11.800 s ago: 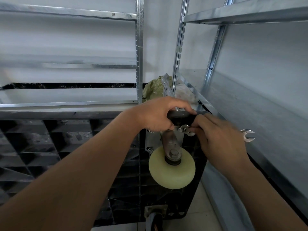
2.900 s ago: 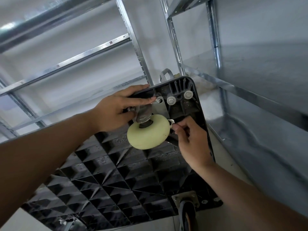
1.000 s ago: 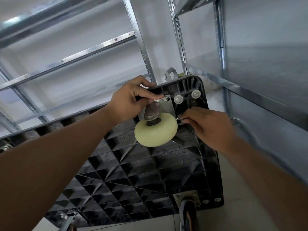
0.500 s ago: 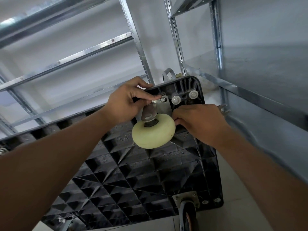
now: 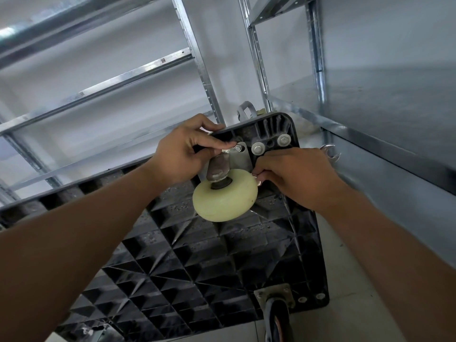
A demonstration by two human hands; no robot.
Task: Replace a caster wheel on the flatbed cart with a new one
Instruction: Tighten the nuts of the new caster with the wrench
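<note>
Standing on edge with its ribbed black underside turned to the camera, the flatbed cart (image 5: pixel 222 262) is seen between two metal shelving units (image 5: pixel 370 114). A cream caster wheel (image 5: pixel 225 196) is found at the cart's upper right corner, carried in a rusty fork on a grey mounting plate (image 5: pixel 240 159). The cart's upper edge is gripped by the left hand (image 5: pixel 182 154), the fingers being curled over that edge while the thumb is laid toward a nut (image 5: pixel 237 148) at the plate's upper corner. Just right of the plate, two large washered bolts (image 5: pixel 257 148) are seen in the corner of the cart. The right hand (image 5: pixel 298 176) is held against the right side of the wheel with its fingers curled around a wrench (image 5: pixel 330 154); the open jaw end of this tool is seen past the knuckles, and a sliver of metal is visible at the fingertips beside the wheel. What that end engages cannot be told. A second caster (image 5: pixel 276 314), dark-wheeled, is mounted at the cart's lower right corner.
</note>
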